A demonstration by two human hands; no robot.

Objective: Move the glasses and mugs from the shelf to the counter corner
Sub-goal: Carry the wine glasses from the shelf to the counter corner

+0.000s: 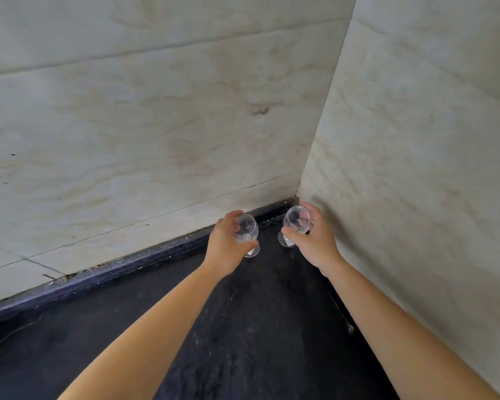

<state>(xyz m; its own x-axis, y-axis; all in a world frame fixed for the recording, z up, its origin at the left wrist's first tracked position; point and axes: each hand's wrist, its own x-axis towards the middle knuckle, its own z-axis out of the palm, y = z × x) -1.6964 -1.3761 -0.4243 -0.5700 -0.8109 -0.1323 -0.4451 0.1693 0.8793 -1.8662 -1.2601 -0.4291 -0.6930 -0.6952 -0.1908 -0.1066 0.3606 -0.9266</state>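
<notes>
At centre frame, a little left of the corner, the left hand is wrapped around the bowl of a clear stemmed glass, fingers curled over its far side. The foot of that glass shows just below the hand, at or just above the dark worktop; contact cannot be told for sure. Just to the right, the right hand grips the second stemmed glass by its bowl, its foot likewise low by the worktop, close to where the two tiled walls meet. This looks like the set-down step for the pair. Next, each foot should be settled flat before the fingers loosen, keeping the glasses apart and clear of the walls.
</notes>
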